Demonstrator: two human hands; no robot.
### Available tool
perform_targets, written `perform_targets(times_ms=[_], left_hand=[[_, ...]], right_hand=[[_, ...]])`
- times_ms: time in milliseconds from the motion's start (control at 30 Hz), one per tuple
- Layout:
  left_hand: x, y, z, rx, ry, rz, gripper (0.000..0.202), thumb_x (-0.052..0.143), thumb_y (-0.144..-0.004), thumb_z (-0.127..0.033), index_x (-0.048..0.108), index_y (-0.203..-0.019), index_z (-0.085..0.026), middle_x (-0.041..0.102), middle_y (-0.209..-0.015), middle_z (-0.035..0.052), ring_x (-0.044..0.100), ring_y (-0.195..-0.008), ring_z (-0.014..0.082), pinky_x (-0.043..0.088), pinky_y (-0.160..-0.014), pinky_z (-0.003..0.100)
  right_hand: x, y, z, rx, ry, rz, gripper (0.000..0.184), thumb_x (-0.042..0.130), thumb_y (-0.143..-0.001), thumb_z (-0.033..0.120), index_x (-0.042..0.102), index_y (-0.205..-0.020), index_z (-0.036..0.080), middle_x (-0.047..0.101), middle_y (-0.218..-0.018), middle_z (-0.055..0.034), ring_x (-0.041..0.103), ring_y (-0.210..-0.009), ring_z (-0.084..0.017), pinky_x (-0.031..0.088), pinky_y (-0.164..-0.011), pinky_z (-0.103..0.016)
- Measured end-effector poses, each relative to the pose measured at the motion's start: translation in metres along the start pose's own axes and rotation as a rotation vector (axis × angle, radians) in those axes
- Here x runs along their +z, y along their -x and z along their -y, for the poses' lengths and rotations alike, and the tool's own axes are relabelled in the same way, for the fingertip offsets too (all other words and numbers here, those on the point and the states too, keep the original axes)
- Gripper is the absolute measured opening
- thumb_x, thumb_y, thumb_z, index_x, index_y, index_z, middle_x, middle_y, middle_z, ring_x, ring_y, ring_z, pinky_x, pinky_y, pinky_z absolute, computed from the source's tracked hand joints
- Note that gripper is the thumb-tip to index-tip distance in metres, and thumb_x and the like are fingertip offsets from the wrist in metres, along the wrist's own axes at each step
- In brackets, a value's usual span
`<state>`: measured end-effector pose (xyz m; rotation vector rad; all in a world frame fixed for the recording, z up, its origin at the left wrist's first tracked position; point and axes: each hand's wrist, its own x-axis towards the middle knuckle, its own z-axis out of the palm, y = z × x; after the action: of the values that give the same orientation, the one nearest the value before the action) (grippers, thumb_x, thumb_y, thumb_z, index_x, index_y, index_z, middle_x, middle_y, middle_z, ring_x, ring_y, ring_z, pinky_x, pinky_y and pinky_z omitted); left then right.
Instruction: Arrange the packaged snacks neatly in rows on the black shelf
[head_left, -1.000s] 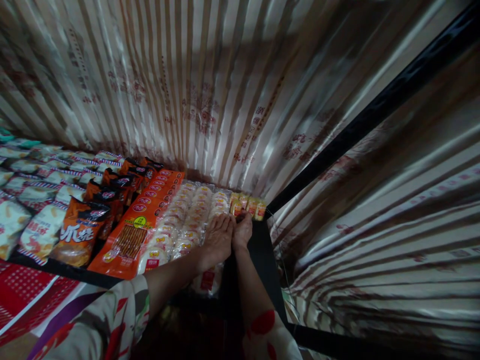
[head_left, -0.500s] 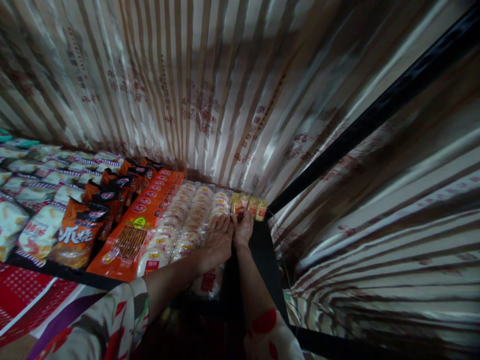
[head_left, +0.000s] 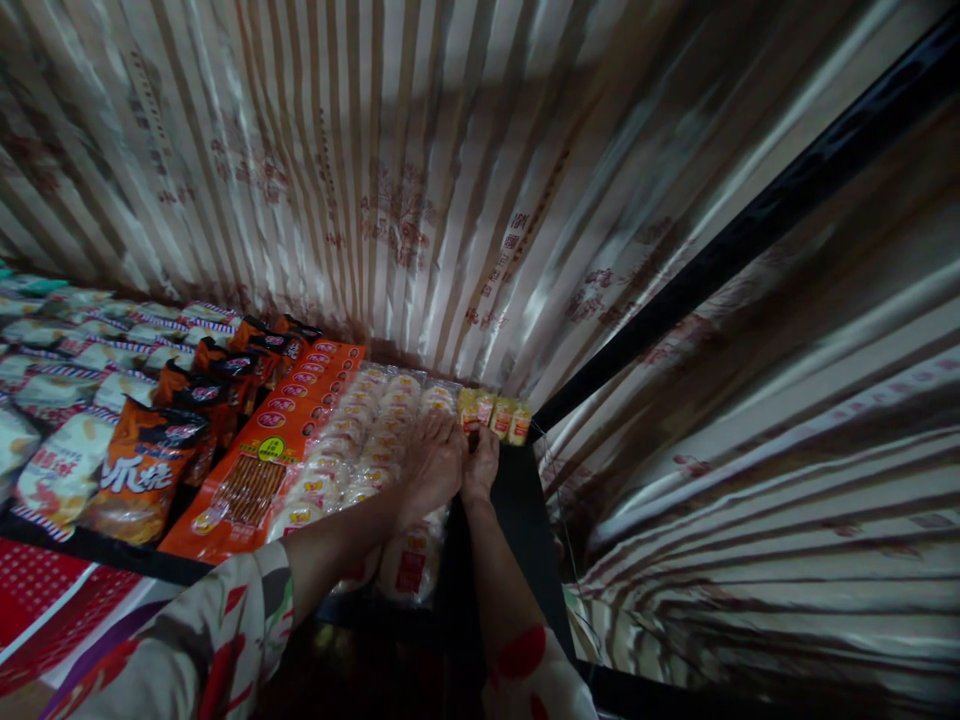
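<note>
My left hand (head_left: 436, 468) lies over the third row of clear-wrapped white rice crackers (head_left: 409, 560), fingers stretched forward and a little bent, palm down. Beside it, my right hand (head_left: 480, 468) has its fingertips pinched at the near edge of a small yellow snack packet (head_left: 468, 412). Several of these yellow packets stand side by side at the back right corner of the black shelf (head_left: 517, 510). The two hands nearly touch. Part of the cracker row is hidden beneath my left hand.
Left of the crackers lie overlapping orange packs of brown sticks (head_left: 255, 485), then orange-and-black snack bags (head_left: 139, 470) and white snack bags (head_left: 64, 470). A black pole (head_left: 675, 300) slants up from the shelf's right corner. Pleated printed sheeting (head_left: 405, 200) hangs behind.
My left hand's fingers have bent slightly and drawn closer to my right hand. The right hand stays by the yellow packets. The view has shifted a little.
</note>
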<state>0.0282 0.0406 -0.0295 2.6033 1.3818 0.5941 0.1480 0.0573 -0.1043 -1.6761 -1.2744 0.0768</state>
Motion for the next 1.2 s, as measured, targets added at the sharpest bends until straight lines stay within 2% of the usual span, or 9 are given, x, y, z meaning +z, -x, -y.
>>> perform_targets(times_ms=[100,267,367,567,800,1033,1133,1200], left_hand=[[-0.001,-0.021,0.011,-0.006,-0.071,-0.027,0.045,0.035,-0.089,-0.023,0.048,-0.128,-0.006,0.048,-0.137,0.0168,0.035,-0.133,0.0268,0.019,-0.113,0.046],[0.010,-0.053,0.032,-0.041,-0.135,0.062,0.052,0.044,-0.086,-0.029,0.045,-0.132,-0.005,0.045,-0.139,0.0179,0.031,-0.135,0.0306,0.022,-0.110,0.050],[0.018,-0.062,0.041,0.008,-0.166,0.065,0.049,0.041,-0.087,-0.026,0.046,-0.132,-0.008,0.044,-0.141,0.0152,0.030,-0.135,0.0305,0.021,-0.110,0.052],[0.018,-0.069,0.047,0.096,-0.172,0.067,0.044,0.041,-0.088,-0.027,0.050,-0.130,-0.015,0.047,-0.139,0.0116,0.035,-0.132,0.0288,0.017,-0.111,0.052],[0.015,-0.071,0.048,0.089,-0.175,0.052,0.041,0.040,-0.088,-0.021,0.054,-0.125,-0.009,0.055,-0.129,0.0148,0.040,-0.127,0.0292,0.012,-0.112,0.054],[0.009,-0.070,0.042,0.057,-0.189,0.073,0.040,0.038,-0.089,-0.018,0.054,-0.124,-0.010,0.056,-0.128,0.0148,0.044,-0.124,0.0276,0.010,-0.113,0.053],[0.010,-0.072,0.042,0.019,-0.162,0.086,0.042,0.039,-0.089,-0.021,0.050,-0.129,-0.010,0.055,-0.130,0.0151,0.041,-0.127,0.0279,0.013,-0.113,0.052],[0.013,-0.076,0.043,0.015,-0.127,0.072,0.047,0.039,-0.089,-0.022,0.043,-0.135,-0.012,0.049,-0.137,0.0143,0.035,-0.133,0.0280,0.015,-0.112,0.053]], right_hand=[[-0.001,0.000,0.003,-0.002,0.026,0.006,0.018,0.047,-0.082,0.033,0.055,-0.092,0.022,0.051,-0.091,-0.0050,0.049,-0.086,-0.019,0.042,-0.083,-0.034],[0.000,0.000,0.003,-0.017,0.061,0.007,0.014,0.049,-0.082,0.033,0.053,-0.093,0.023,0.053,-0.095,-0.0048,0.048,-0.090,-0.020,0.041,-0.085,-0.034],[0.002,0.001,0.002,-0.003,0.075,0.011,0.013,0.049,-0.083,0.032,0.053,-0.093,0.024,0.052,-0.094,-0.0044,0.048,-0.091,-0.020,0.041,-0.085,-0.033],[0.003,0.000,0.002,0.021,0.079,0.027,0.012,0.048,-0.083,0.031,0.053,-0.092,0.024,0.052,-0.094,-0.0045,0.048,-0.091,-0.020,0.041,-0.084,-0.032],[0.002,0.000,0.001,-0.006,0.031,0.049,0.015,0.048,-0.084,0.029,0.056,-0.095,0.023,0.053,-0.097,-0.0055,0.049,-0.093,-0.019,0.042,-0.087,-0.032],[0.001,0.002,0.004,-0.089,0.006,0.035,0.020,0.042,-0.088,0.026,0.059,-0.096,0.021,0.053,-0.099,-0.0074,0.050,-0.096,-0.018,0.043,-0.089,-0.032],[0.002,0.003,0.005,-0.075,0.044,0.029,0.020,0.042,-0.087,0.023,0.060,-0.097,0.021,0.052,-0.100,-0.0072,0.050,-0.096,-0.019,0.043,-0.088,-0.033],[0.003,0.003,0.004,-0.058,0.064,0.032,0.019,0.043,-0.087,0.022,0.060,-0.097,0.022,0.052,-0.099,-0.0068,0.050,-0.096,-0.019,0.043,-0.088,-0.033]])
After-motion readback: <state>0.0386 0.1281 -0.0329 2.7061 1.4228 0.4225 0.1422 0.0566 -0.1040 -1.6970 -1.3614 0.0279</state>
